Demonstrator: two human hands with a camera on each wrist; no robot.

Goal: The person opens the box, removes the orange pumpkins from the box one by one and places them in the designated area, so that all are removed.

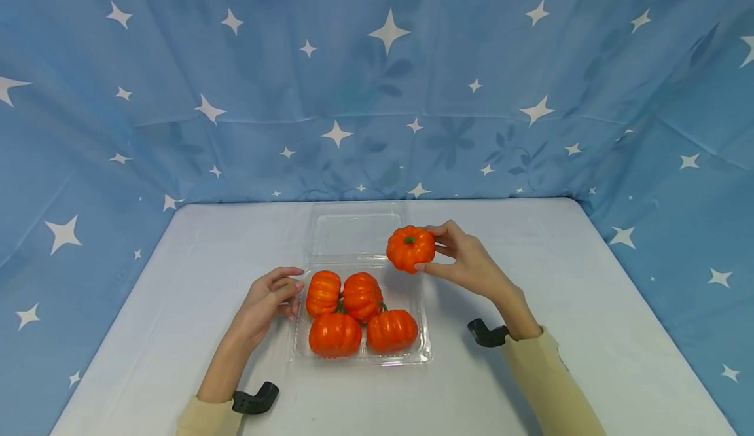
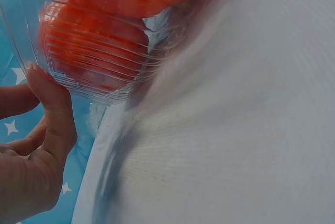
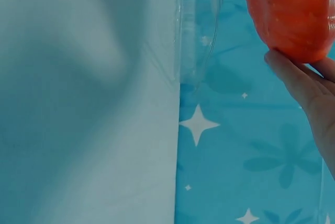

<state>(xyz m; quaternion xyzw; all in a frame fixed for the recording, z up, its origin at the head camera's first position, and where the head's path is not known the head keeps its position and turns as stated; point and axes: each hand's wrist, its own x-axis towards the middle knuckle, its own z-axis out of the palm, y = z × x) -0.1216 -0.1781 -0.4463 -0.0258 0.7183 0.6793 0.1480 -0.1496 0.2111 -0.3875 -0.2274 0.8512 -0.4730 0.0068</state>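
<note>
A small orange toy pumpkin (image 1: 406,253) with a green stem is held up by my right hand (image 1: 468,262), pinched between thumb and fingers over the back right of a clear plastic box (image 1: 427,351). In the right wrist view the fingertips press against the pumpkin's (image 3: 293,17) ribbed side. Several more orange pumpkins (image 1: 334,334) lie in the box, filling its left side and front. At the box's left rim, my left hand (image 1: 268,302) pinches the edge, and the left wrist view shows its thumb (image 2: 49,90) against the clear wall.
The box's hinged lid (image 1: 356,233) lies folded back toward the table's far edge. A white cloth covers the table (image 1: 589,331). Behind and at both sides hangs a blue curtain (image 1: 365,82) with white stars. Black bands (image 1: 489,333) circle both wrists.
</note>
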